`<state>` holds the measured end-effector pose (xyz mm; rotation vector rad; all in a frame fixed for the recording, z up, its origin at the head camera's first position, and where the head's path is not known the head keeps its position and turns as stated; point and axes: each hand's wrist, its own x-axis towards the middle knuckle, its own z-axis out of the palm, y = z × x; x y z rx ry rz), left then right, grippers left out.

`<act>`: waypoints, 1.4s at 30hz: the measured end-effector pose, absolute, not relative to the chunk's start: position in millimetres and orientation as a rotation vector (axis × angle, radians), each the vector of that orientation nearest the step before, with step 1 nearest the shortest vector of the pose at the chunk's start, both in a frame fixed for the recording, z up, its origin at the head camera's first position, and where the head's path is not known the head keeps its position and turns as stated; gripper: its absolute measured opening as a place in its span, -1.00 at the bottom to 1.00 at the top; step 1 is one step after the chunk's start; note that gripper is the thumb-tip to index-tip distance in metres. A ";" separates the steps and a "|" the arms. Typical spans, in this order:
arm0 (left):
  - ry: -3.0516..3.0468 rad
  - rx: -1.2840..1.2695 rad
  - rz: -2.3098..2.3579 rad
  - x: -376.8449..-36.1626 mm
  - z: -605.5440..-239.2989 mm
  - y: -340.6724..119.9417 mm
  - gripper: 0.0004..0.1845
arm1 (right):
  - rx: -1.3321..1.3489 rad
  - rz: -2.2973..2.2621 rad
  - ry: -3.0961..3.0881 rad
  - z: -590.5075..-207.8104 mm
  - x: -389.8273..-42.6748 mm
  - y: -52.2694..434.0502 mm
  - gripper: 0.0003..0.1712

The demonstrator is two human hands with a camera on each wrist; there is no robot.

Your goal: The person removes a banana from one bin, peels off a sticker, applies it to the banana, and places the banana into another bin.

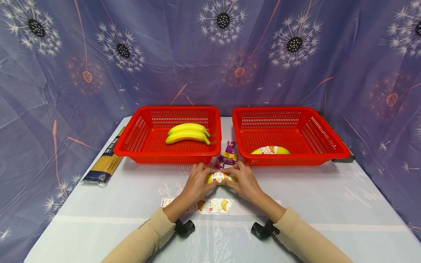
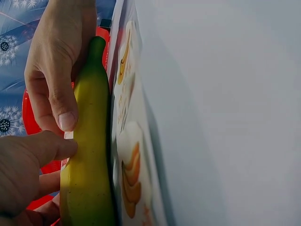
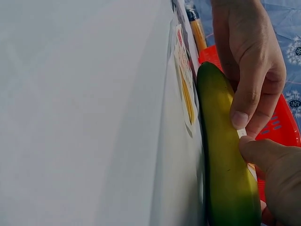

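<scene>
Head view, lower centre: both hands pinch one banana (image 1: 222, 178) lying crosswise on the table (image 1: 329, 204), left hand (image 1: 197, 182) at its left end, right hand (image 1: 245, 182) at its right, equally near, thumbs pressing its label.

The head view is bright and evenly lit, colours strong, with soft short shadows under the left red basket (image 1: 169, 133) and beneath the hands on the pale surface (image 1: 329, 204). A faint sheen lies on the surface near that basket. The wide lens bends the backdrop (image 1: 65, 73) and the surface's edges outward. Both wrist views are dimmer; the banana (image 2: 89, 155) fills them at close range, slightly soft, its underside dark.
</scene>
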<state>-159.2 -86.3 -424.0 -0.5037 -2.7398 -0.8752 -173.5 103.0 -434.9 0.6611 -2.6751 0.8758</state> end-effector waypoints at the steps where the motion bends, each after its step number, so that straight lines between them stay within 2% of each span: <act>1: -2.743 -0.506 -0.871 -159.3 -423.8 -86.2 -0.67 | 0.662 0.877 -2.682 -434.4 -173.3 103.6 -0.64; 12: -2.774 -0.524 -0.821 -159.6 -421.5 -85.2 -0.65 | 0.672 0.831 -2.760 -430.7 -171.6 115.1 -0.52; 22: -2.765 -0.591 -0.717 -161.5 -422.9 -78.0 -0.64 | 0.674 0.817 -2.761 -431.4 -170.0 112.4 -0.53; 37: -2.805 -0.592 -0.720 -155.5 -423.2 -99.7 -0.58 | 0.707 0.855 -2.707 -435.8 -173.2 109.4 -0.52; 42: -2.821 -0.603 -0.696 -156.1 -422.8 -99.0 -0.57 | 0.724 0.863 -2.675 -437.6 -175.5 106.6 -0.57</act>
